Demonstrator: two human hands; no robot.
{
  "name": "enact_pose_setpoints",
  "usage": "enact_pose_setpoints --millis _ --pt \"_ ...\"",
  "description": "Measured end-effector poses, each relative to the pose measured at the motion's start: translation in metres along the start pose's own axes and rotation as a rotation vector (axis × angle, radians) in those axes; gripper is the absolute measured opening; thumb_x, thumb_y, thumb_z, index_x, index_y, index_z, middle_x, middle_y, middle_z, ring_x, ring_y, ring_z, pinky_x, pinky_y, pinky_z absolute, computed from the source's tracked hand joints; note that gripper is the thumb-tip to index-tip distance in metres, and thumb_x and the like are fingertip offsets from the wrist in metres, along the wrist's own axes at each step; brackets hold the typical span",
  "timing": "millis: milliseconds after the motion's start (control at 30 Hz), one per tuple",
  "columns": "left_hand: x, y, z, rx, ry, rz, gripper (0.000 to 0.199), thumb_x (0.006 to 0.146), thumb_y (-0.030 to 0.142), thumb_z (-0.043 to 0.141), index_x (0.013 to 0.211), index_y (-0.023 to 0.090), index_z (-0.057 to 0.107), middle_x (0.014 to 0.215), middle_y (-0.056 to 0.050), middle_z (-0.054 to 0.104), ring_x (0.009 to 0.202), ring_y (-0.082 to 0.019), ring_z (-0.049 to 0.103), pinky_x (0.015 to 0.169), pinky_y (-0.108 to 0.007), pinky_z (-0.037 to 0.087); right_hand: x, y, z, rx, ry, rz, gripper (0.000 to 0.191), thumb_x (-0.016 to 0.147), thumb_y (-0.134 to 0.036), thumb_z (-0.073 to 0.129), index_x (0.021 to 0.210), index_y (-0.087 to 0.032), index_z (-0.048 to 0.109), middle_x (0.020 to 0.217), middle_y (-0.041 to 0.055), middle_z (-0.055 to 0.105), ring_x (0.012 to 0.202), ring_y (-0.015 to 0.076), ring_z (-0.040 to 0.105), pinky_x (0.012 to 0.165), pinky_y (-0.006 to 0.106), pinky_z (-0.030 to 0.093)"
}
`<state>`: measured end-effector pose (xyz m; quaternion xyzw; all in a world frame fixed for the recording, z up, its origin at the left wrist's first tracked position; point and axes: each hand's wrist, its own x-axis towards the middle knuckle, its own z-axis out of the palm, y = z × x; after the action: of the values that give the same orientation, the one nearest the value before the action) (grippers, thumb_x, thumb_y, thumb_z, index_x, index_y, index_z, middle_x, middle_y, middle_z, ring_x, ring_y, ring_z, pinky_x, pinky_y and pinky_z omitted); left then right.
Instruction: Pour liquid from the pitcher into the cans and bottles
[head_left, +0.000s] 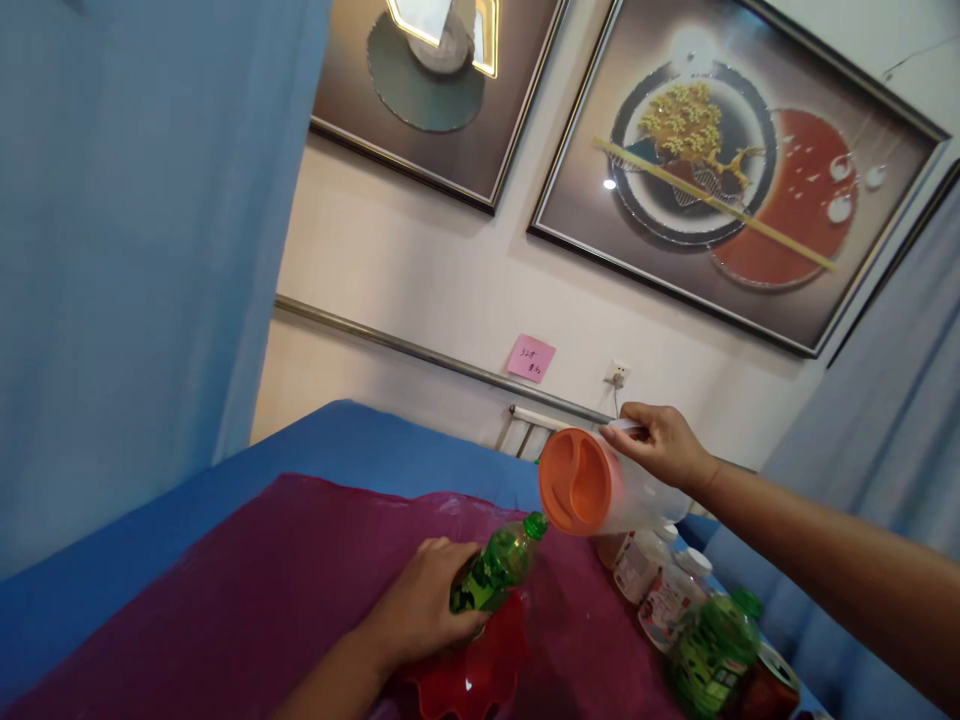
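Note:
My left hand is closed around a small green plastic bottle with its green cap on. The bottle leans to the right, over a red wavy-edged bowl that my hand partly hides. My right hand grips the white handle of a translucent pitcher with an orange lid. It holds the pitcher tipped on its side, the lid facing left, near the bottle's cap. I see no liquid flowing from either.
A magenta sheet covers part of the blue bed. Along its right side stand white-capped bottles, a larger green bottle and a can. Blue curtains hang at the sides. A rail runs along the wall.

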<state>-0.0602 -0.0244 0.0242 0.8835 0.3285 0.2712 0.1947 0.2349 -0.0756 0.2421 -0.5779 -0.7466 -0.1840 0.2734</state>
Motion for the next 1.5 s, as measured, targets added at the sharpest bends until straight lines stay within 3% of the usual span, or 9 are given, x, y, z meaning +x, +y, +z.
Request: enact_pose_setpoints --millis 1500 --pt "0.0003 0.0005 -0.0018 0.021 -0.027 0.019 0.036 0.069 0.040 0.073 0.100 0.024 0.063 0.096 -0.003 0.068 0.089 -0.026 0.058 0.080 -0.035 0.038 -0.0024 -0.0035 0.0006 0.007 0.003 -0.018 0.049 0.086 -0.058 0.055 0.058 -0.024 0.035 0.050 -0.0043 0.040 0.048 0.0111 0.037 0.050 0.026 0.027"
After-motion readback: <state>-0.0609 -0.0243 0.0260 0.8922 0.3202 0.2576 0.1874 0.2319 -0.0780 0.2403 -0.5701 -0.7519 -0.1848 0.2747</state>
